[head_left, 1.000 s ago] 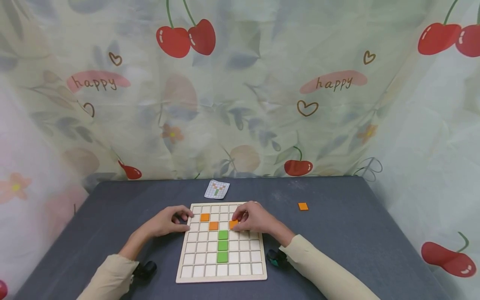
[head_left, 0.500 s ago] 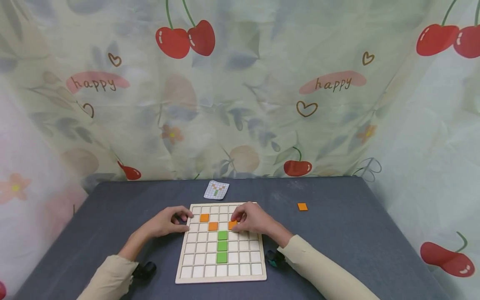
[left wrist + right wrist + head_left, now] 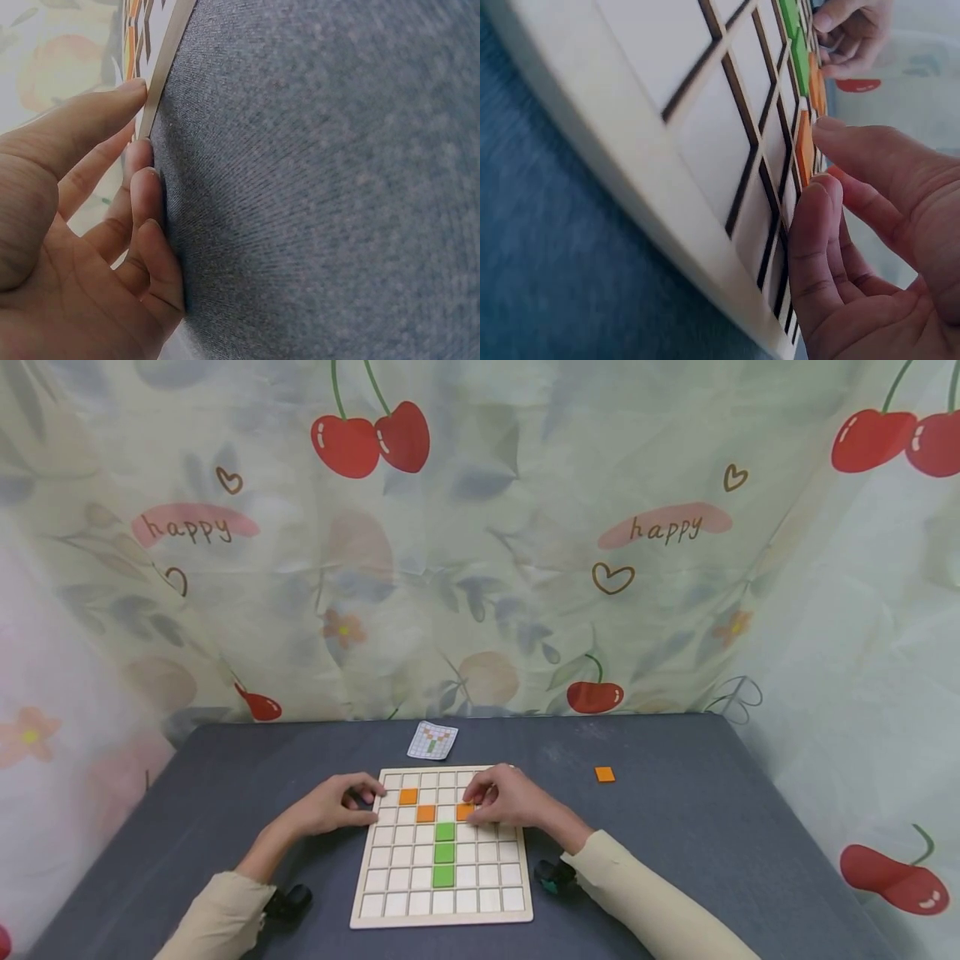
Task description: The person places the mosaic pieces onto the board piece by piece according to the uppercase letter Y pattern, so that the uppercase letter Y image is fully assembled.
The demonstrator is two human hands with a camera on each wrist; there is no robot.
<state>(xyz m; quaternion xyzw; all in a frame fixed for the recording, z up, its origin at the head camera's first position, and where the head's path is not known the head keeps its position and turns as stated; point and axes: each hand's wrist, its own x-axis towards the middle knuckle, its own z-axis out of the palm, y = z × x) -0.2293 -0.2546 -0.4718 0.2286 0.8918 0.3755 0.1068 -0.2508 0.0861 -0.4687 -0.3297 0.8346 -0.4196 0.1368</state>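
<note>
A pale wooden grid board (image 3: 442,920) lies on the dark table, with white squares. My left hand (image 3: 330,802) touches the board's left edge with thumb and fingertips; in the left wrist view the thumb (image 3: 97,120) rests at the rim and the other fingers bend beside it. Over the board's upper right, my right hand (image 3: 510,797) pinches an orange tile (image 3: 464,812) at its square, also an orange tile (image 3: 805,146) between thumb and fingers in the right wrist view. Two other orange tiles (image 3: 425,813) and a column of green tiles (image 3: 444,853) sit in the grid.
A loose orange tile (image 3: 604,774) lies on the table (image 3: 660,835) to the right. Behind the board is a small card (image 3: 432,740) printed with a coloured grid pattern. A patterned curtain (image 3: 480,568) hangs along the table's back edge.
Almost nothing differs. My right hand stays at the orange tile and my left hand stays at the board's edge; the whole view shifts very slightly.
</note>
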